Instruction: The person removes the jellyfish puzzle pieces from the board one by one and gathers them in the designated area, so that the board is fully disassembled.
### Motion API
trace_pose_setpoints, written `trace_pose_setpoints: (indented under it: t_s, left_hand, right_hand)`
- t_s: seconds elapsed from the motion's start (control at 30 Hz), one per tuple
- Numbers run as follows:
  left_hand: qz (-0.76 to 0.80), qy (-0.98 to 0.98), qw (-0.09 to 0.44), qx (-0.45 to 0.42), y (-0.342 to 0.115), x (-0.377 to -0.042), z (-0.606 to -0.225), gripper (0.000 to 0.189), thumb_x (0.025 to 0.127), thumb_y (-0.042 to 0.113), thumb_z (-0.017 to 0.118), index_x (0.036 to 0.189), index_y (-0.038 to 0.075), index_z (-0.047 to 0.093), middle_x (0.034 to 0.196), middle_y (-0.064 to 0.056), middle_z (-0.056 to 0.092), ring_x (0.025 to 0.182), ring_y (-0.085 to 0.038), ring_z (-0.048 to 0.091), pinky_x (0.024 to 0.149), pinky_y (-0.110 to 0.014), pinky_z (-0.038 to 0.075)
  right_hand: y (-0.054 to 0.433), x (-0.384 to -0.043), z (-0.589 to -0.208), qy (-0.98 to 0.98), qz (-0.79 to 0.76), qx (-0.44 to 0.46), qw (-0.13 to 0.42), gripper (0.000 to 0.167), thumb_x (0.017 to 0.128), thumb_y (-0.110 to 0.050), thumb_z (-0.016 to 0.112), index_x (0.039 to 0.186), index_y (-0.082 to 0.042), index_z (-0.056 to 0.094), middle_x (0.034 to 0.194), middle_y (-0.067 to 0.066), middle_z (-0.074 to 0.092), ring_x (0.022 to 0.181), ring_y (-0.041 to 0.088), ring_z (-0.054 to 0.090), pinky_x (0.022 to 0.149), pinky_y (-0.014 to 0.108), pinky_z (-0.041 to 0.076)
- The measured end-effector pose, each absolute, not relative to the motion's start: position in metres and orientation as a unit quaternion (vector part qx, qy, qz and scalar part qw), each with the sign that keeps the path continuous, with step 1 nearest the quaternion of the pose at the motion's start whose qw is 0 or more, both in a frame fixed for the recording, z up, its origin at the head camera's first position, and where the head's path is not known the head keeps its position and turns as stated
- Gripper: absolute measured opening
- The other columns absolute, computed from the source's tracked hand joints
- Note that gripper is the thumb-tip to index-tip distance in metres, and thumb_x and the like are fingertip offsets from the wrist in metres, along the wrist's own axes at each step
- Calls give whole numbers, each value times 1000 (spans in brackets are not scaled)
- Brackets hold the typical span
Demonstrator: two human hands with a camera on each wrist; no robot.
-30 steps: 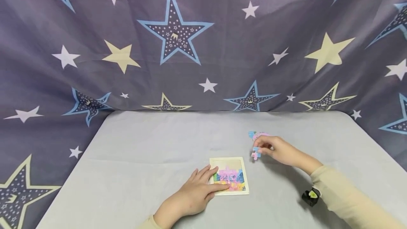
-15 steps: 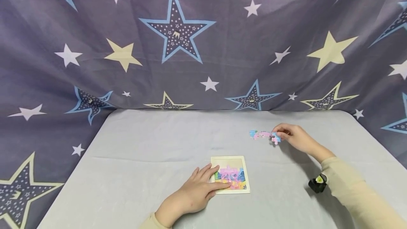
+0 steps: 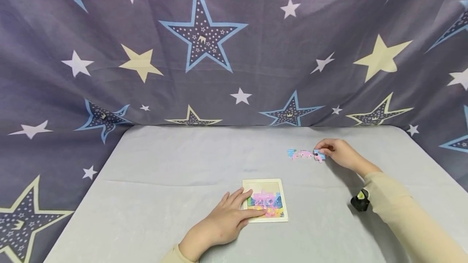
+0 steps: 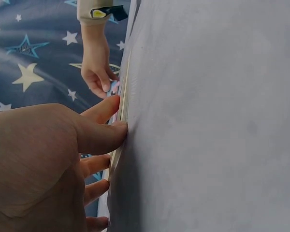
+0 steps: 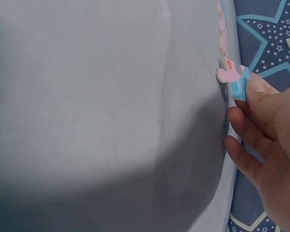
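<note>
Puzzle tray: pieces in near part, left fingers atop

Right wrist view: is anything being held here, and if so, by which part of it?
Yes: the right hand pinches a puzzle piece by its blue edge, on the side away from the pink knob.

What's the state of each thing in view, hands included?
Puzzle tray: flat, partly filled, far section bare.
Fitted jigsaw pieces: lying in the tray's near section.
Loose jigsaw pieces: lying outside the tray.
Blue-and-pink jigsaw piece: pinched, outside the tray.
Left hand: resting on the tray, fingers extended.
Right hand: fingers pinching that piece.
Tablecloth: spread, creased.
Star-print fabric: hanging, with folds.
</note>
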State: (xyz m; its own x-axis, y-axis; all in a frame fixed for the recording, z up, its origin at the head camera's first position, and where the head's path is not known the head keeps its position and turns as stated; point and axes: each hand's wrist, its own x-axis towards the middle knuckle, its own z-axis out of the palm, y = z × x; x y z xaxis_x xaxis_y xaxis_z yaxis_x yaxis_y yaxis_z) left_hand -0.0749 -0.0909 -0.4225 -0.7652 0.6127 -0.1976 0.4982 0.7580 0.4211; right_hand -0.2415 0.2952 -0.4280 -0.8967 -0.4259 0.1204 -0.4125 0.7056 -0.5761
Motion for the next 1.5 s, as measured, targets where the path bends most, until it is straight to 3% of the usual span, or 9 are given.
trace_pose_setpoints:
  t_s: [0.3,0.6,0.8,0.93,1.2,1.5]
  left_hand:
    - [183,922,164,301,-93,-75,-421,52,101,18,55,141,52,49,161,-4,25,150,-29,14,116,-60,17]
    - [175,923,164,302,-90,-75,-420,49,103,20,53,140,51,50,160,-5,27,149,-30,16,116,-60,20]
    - [171,924,164,301,-90,-75,-419,48,103,21,52,140,51,50,161,-4,26,149,-29,17,116,-59,20]
    - [182,922,165,301,-91,-75,-419,49,103,20,53,140,51,50,161,-4,26,149,-29,16,116,-59,18]
    - [182,920,165,305,-92,-74,-420,50,102,19,53,140,52,50,161,-5,26,149,-30,16,116,-59,18]
    - [186,919,176,300,-92,-75,-420,51,102,20,54,141,52,48,162,-4,23,150,-29,14,117,-59,16]
  right_hand:
    - [292,-250,-431,934,-278,-223,-3,11,91,1,68,99,1,75,101,18,73,99,39,66,89,53,51]
    - [293,-247,-432,940,-260,-220,-15,10,88,2,70,95,-2,76,93,11,70,85,26,62,78,44,51]
    - [295,-246,-434,939,-260,-223,-11,14,88,3,70,101,-1,74,93,8,67,81,20,60,72,36,51]
    - [294,-244,-433,938,-264,-223,-6,18,88,4,69,105,0,73,92,9,66,80,21,59,71,38,51]
    - [297,-237,-432,933,-310,-184,15,21,96,-2,63,115,2,69,116,22,67,106,38,62,91,53,49]
    - [296,-223,-424,928,-318,-195,5,25,95,-2,64,118,3,67,120,24,64,115,44,57,98,58,44]
